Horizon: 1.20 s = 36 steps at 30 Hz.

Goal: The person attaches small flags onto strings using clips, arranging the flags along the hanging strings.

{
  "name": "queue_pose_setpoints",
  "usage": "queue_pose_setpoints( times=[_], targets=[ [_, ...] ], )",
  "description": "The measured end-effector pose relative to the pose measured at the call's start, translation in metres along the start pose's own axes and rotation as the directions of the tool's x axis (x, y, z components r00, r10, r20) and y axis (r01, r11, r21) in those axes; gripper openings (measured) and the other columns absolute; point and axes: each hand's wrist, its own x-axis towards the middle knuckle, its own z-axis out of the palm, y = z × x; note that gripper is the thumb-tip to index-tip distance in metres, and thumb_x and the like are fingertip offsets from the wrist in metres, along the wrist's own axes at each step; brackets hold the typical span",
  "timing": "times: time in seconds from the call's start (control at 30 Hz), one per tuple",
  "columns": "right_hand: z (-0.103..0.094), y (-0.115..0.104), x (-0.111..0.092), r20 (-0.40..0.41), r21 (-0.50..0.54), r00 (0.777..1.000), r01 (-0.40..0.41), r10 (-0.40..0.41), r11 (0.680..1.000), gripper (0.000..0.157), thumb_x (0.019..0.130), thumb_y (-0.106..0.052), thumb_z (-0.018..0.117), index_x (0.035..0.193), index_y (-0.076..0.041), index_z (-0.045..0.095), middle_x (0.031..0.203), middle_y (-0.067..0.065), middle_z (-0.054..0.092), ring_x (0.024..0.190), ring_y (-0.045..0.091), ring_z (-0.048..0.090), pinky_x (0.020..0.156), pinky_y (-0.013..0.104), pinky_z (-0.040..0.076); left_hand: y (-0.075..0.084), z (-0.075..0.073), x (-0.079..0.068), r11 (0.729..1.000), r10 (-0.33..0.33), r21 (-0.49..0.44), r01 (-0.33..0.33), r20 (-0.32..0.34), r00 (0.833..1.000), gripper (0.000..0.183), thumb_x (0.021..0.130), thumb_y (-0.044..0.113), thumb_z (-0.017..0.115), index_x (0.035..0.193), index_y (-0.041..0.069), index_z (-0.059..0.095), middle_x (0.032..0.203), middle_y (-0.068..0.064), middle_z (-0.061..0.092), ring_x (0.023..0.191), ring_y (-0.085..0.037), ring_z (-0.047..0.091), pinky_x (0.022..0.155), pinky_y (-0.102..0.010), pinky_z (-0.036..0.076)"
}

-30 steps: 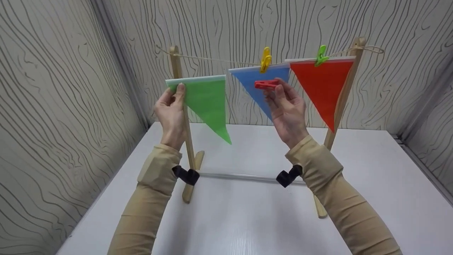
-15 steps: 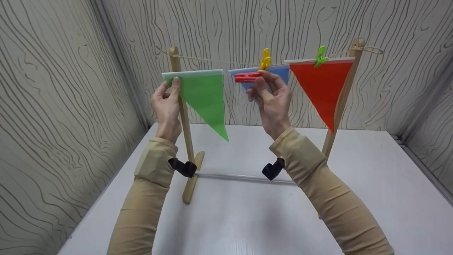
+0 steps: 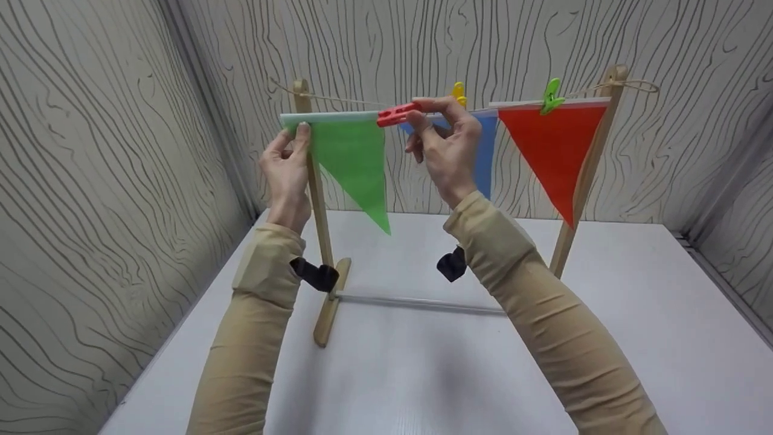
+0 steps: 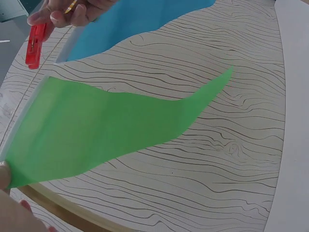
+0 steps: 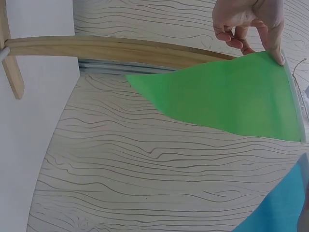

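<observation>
My left hand [image 3: 286, 178] pinches a green pennant [image 3: 353, 151] by its upper left corner, thumb in front. The pennant's white top edge lies close to the string [image 3: 345, 99]; whether they touch I cannot tell. Between thumb and fingers my right hand [image 3: 450, 148] holds a red clothespin [image 3: 397, 114], its tip at the pennant's upper right corner in the head view. In the left wrist view, that red clothespin [image 4: 35, 46] appears apart from the green pennant [image 4: 96, 125]. Behind the right hand hangs a blue pennant [image 3: 485, 154], partly hidden, under a yellow clothespin [image 3: 459, 93].
A red pennant [image 3: 555, 151] hangs at the right under a green clothespin [image 3: 551, 96]. Wooden posts, left [image 3: 320, 223] and right [image 3: 595, 151], carry the string. A clear rod [image 3: 416, 302] runs low across the white table [image 3: 386, 374]. Patterned walls stand behind and at the left.
The right hand has moved left and up with the red clothespin, from before the blue pennant to the green pennant's corner. The left hand has raised the green pennant toward the string.
</observation>
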Motion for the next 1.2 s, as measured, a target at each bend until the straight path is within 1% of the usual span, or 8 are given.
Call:
queue_pose_setpoints(
  times=[0.23, 0.37, 0.53, 0.77, 1.0, 1.03, 1.1, 1.2],
  targets=[
    [0.014, -0.005, 0.012, -0.013, 0.004, 1.000, -0.019, 0.019, 1.000, 0.014, 0.092, 0.003, 0.067, 0.105, 0.006, 0.066, 0.080, -0.004, 0.070, 0.044, 0.007, 0.054, 0.040, 0.017, 0.036, 0.002, 0.003, 0.004, 0.999, 0.011, -0.030, -0.011, -0.010, 1.000, 0.031, 0.101, 0.028, 0.062, 0.119, 0.003, 0.068, 0.081, 0.003, 0.042, 0.078, -0.009, 0.038, 0.073, -0.019, 0.032],
    [0.021, -0.008, 0.017, -0.020, -0.011, 1.000, -0.014, 0.014, 1.000, 0.016, 0.091, 0.003, 0.067, 0.106, 0.008, 0.065, 0.088, 0.003, 0.067, 0.044, 0.007, 0.052, 0.041, 0.017, 0.039, 0.002, 0.004, 0.004, 1.000, 0.012, -0.022, -0.013, -0.002, 1.000, 0.034, 0.101, 0.028, 0.062, 0.122, 0.003, 0.068, 0.082, 0.002, 0.045, 0.079, -0.009, 0.039, 0.073, -0.020, 0.032],
    [0.031, -0.010, 0.023, 0.019, -0.080, 1.000, 0.002, -0.001, 0.997, 0.020, 0.091, 0.000, 0.068, 0.109, 0.009, 0.064, 0.095, 0.007, 0.067, 0.045, 0.006, 0.049, 0.046, 0.018, 0.044, 0.002, 0.005, 0.004, 1.000, 0.014, -0.009, -0.014, -0.002, 1.000, 0.034, 0.101, 0.029, 0.061, 0.123, 0.003, 0.067, 0.085, 0.000, 0.046, 0.081, -0.010, 0.042, 0.074, -0.021, 0.034],
    [0.041, -0.013, 0.031, 0.077, -0.174, 0.997, 0.028, -0.014, 0.984, 0.018, 0.092, -0.001, 0.067, 0.108, 0.007, 0.066, 0.098, 0.012, 0.067, 0.045, 0.004, 0.046, 0.044, 0.018, 0.044, 0.004, 0.008, 0.006, 1.000, 0.019, -0.009, -0.019, -0.005, 1.000, 0.035, 0.101, 0.028, 0.062, 0.125, 0.004, 0.068, 0.081, 0.002, 0.043, 0.077, -0.009, 0.039, 0.069, -0.019, 0.033],
    [0.049, -0.017, 0.037, 0.124, -0.281, 0.992, 0.045, -0.011, 0.959, 0.017, 0.093, -0.003, 0.067, 0.108, 0.005, 0.069, 0.103, 0.015, 0.070, 0.045, 0.002, 0.046, 0.044, 0.016, 0.042, 0.007, 0.010, 0.006, 1.000, 0.016, -0.013, -0.016, -0.015, 1.000, 0.034, 0.100, 0.027, 0.064, 0.124, 0.003, 0.069, 0.087, 0.000, 0.050, 0.078, -0.009, 0.043, 0.069, -0.020, 0.035],
    [0.050, -0.017, 0.038, 0.128, -0.297, 0.992, 0.046, -0.008, 0.954, 0.018, 0.093, -0.004, 0.067, 0.108, 0.005, 0.070, 0.104, 0.015, 0.071, 0.047, 0.004, 0.049, 0.045, 0.016, 0.042, 0.008, 0.010, 0.007, 1.000, 0.015, -0.011, -0.015, -0.016, 1.000, 0.034, 0.100, 0.027, 0.064, 0.124, 0.003, 0.069, 0.087, 0.000, 0.049, 0.078, -0.009, 0.042, 0.068, -0.020, 0.035],
    [0.051, -0.018, 0.039, 0.136, -0.341, 0.991, 0.050, -0.004, 0.939, 0.018, 0.092, -0.006, 0.068, 0.108, 0.004, 0.071, 0.105, 0.015, 0.072, 0.057, 0.007, 0.060, 0.047, 0.015, 0.044, 0.008, 0.011, 0.007, 1.000, 0.018, -0.017, -0.018, -0.015, 1.000, 0.034, 0.100, 0.027, 0.064, 0.122, 0.001, 0.069, 0.086, 0.000, 0.049, 0.076, -0.009, 0.042, 0.067, -0.019, 0.035],
    [0.052, -0.019, 0.041, 0.157, -0.414, 0.988, 0.059, 0.007, 0.909, 0.020, 0.092, -0.010, 0.069, 0.108, 0.002, 0.072, 0.107, 0.014, 0.074, 0.080, 0.016, 0.071, 0.061, 0.016, 0.051, 0.007, 0.011, 0.007, 0.999, 0.029, -0.022, -0.029, -0.012, 1.000, 0.034, 0.100, 0.026, 0.063, 0.121, 0.000, 0.069, 0.085, 0.001, 0.047, 0.075, -0.008, 0.041, 0.066, -0.019, 0.035]
  ],
)
